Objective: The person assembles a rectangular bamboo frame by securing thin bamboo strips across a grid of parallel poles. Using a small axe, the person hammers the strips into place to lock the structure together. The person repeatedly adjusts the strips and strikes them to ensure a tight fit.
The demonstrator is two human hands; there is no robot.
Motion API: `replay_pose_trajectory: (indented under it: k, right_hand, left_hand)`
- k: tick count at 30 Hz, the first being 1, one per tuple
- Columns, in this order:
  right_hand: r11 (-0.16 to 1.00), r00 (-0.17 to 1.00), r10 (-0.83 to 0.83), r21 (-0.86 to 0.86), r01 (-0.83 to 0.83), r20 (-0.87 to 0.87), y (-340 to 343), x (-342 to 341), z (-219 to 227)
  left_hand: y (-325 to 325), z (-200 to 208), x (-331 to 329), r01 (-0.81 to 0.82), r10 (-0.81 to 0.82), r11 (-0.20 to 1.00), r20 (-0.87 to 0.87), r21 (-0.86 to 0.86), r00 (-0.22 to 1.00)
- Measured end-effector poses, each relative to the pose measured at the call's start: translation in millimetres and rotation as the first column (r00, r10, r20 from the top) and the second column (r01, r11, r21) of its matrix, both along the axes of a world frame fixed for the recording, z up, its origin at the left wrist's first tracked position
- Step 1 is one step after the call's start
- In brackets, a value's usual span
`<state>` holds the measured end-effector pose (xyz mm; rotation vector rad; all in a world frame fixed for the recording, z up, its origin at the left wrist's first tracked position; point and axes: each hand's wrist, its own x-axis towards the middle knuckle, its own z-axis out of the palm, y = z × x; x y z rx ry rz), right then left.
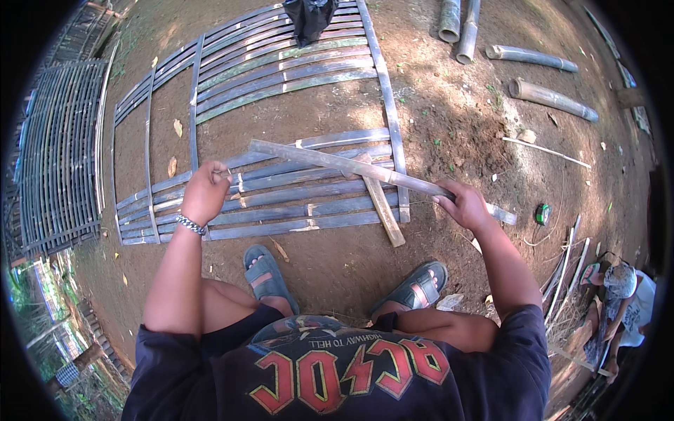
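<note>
My right hand (pixel 463 205) is closed round a long split bamboo slat (pixel 337 162), near the slat's right end. The slat slants up to the left over a bamboo slat frame (pixel 302 193) on the ground. My left hand (pixel 206 191), with a chain bracelet at the wrist, is held over the frame's near slats. Its fingers are pinched together at a small thin thing too small to make out. A short wooden piece (pixel 384 210) lies across the frame's near right corner, partly under the slat.
A black plastic bag (pixel 309 19) lies on the frame's far end. Cut bamboo poles (pixel 554 99) rest at far right, a green tape measure (pixel 542 214) nearer. Another slatted bamboo panel (pixel 60 151) is at left. A person (pixel 625 309) crouches at lower right beside thin strips (pixel 565 270).
</note>
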<state>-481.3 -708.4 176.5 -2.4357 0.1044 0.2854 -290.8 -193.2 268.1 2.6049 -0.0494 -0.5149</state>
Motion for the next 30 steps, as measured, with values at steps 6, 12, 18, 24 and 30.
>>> replay_pose_trajectory:
  k: [6, 12, 18, 24, 30]
  right_hand:
    - [0.997, 0.994, 0.064, -0.043, -0.068, -0.089, -3.8, 5.5, 2.9]
    - [0.978, 0.976, 0.205, -0.014, -0.206, -0.076, 15.6, 6.8, 15.7]
    - [0.958, 0.967, 0.249, -0.134, -0.255, -0.06, 15.3, 6.3, 23.5]
    - [0.885, 0.996, 0.085, -0.459, -0.079, -0.008, -63.5, -35.4, -24.7]
    - [0.828, 0.988, -0.151, -0.551, 0.103, -0.042, -131.5, -78.7, -55.0]
  left_hand:
    - [-24.4, 0.1, -20.1, 0.288, -0.309, 0.944, 0.127, 0.161, 0.943]
    - [-56.1, 17.1, -40.4, 0.538, -0.58, 0.766, 0.018, 0.352, 0.814]
    - [-46.7, 10.6, -38.5, 0.527, -0.52, 0.845, -0.093, 0.086, 0.849]
    - [-46.3, 17.3, -32.6, 0.486, -0.489, 0.869, 0.005, 0.094, 0.872]
    - [-39.6, 17.7, -32.2, 0.5, -0.499, 0.863, -0.037, 0.075, 0.866]
